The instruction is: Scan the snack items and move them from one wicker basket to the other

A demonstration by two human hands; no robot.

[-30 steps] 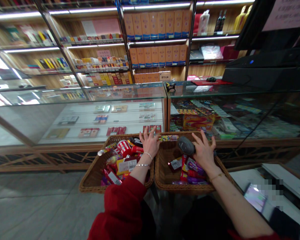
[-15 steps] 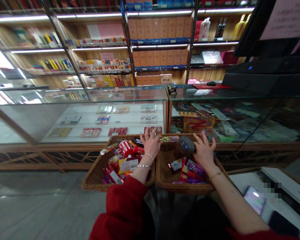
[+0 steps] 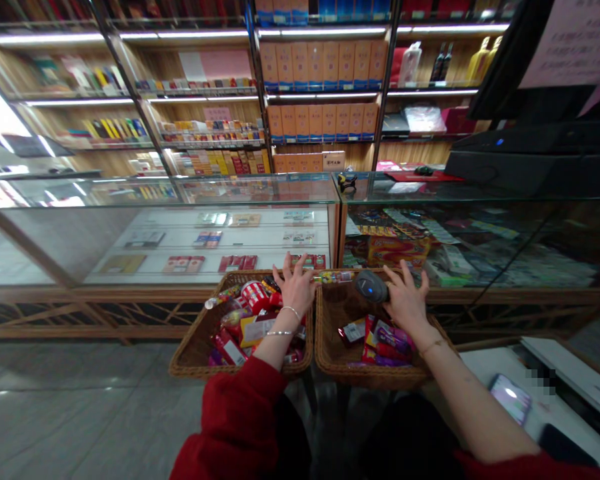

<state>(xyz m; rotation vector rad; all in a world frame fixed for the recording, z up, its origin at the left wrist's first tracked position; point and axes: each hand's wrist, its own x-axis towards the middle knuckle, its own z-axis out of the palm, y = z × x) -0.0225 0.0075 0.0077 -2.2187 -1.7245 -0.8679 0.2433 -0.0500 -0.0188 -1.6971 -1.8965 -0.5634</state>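
Note:
My left hand (image 3: pixel 296 290) is above the right part of the left wicker basket (image 3: pixel 193 348). Its thumb side grips one end of a slim, colourful candy tube (image 3: pixel 333 277), while the other fingers stretch upward. The tube points right, over the right wicker basket (image 3: pixel 325 357). A dark grey barcode scanner (image 3: pixel 371 287) with a blue light is in my right hand (image 3: pixel 406 298), its head facing left near the tube's far end. My palm hides the scanner's handle. Red, yellow and purple snack packets (image 3: pixel 387 343) lie in the right basket; more wrapped sweets (image 3: pixel 230 348) fill the left one.
A glass display counter (image 3: pixel 260 193) runs just behind the baskets, with shelves of boxes (image 3: pixel 325 63) farther back. At the right, a phone (image 3: pixel 510 399) lies on a white surface. A dark monitor (image 3: pixel 510 60) stands on the counter at upper right.
Both hands, with the candy tube and scanner, have shifted very slightly left relative to the baskets. The view has moved a little; both holds look the same.

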